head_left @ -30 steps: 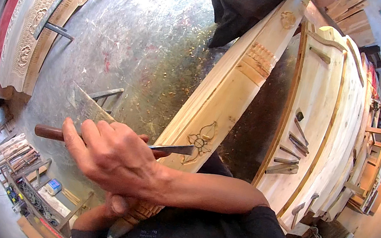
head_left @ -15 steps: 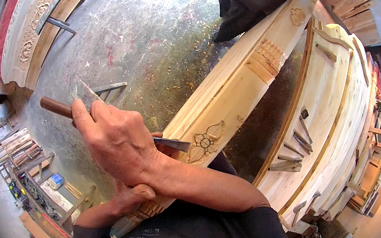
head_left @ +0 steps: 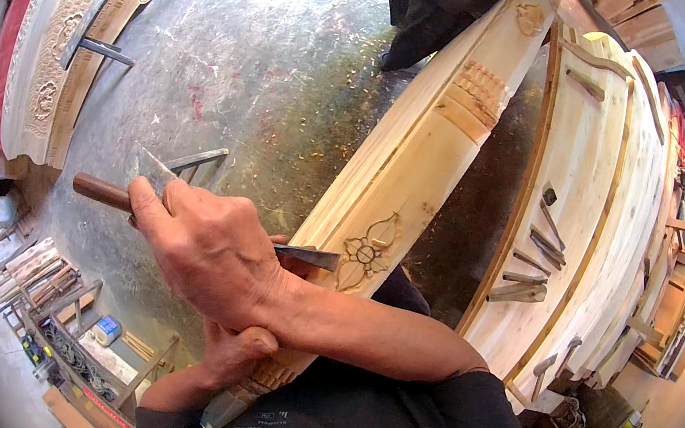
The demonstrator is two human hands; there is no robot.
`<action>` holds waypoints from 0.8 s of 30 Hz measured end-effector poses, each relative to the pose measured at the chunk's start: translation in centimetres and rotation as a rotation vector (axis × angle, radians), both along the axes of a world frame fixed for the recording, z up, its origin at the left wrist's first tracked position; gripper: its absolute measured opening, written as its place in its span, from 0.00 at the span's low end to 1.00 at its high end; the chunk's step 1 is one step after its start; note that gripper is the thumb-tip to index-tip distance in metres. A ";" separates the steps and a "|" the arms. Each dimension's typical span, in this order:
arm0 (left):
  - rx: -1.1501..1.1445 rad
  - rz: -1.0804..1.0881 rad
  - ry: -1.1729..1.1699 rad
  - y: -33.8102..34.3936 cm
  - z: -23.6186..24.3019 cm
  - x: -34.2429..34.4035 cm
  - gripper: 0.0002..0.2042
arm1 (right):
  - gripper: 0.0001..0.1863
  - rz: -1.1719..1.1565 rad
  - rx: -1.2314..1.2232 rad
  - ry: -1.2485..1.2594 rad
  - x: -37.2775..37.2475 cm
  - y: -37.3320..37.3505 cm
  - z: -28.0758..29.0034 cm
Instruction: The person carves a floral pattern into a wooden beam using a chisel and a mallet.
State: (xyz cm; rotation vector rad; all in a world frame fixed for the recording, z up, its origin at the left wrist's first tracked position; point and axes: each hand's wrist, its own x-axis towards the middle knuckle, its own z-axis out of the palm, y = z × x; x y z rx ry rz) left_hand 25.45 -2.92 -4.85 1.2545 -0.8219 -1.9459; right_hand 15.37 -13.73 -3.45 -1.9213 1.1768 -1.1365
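Note:
My right hand (head_left: 207, 251) crosses over to the left, closed around a brown wooden handle (head_left: 102, 191) that sticks out past its thumb side. Beyond the hand's other side a flat metal blade (head_left: 313, 257) lies across the beam, its tip by a carved flower (head_left: 366, 252). How handle and blade join is hidden. A pale pointed metal piece (head_left: 151, 166) shows behind the knuckles. Under the right wrist my left hand (head_left: 235, 354) shows its thumb; most of its fingers are covered. The long pale wooden beam (head_left: 393, 177) runs diagonally away from my body.
To the right, a broad wooden panel (head_left: 580, 153) bears several chisels (head_left: 543, 246) and a mallet-like tool (head_left: 543, 371). Dark cloth (head_left: 441, 15) hangs by the beam's far end. Carved boards (head_left: 56, 43) rest on metal stands at far left. A tool rack (head_left: 75, 315) stands lower left.
The blade has tilted slightly and its tip has drawn a little to the left, away from the flower. Both hands keep nearly the same place.

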 end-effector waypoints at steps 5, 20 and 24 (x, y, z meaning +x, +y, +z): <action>-0.020 0.034 -0.020 -0.8 0.6 -1.0 0.56 | 0.13 -0.157 -0.067 -0.084 -0.2 -0.7 -0.1; -0.084 0.003 -0.038 -4.1 2.4 -3.6 0.51 | 0.18 -0.377 0.025 -0.038 -1.5 -2.1 -0.6; 0.007 0.091 -0.048 -2.6 2.1 -3.1 0.47 | 0.20 -0.388 -0.065 -0.012 -1.6 -1.9 -0.1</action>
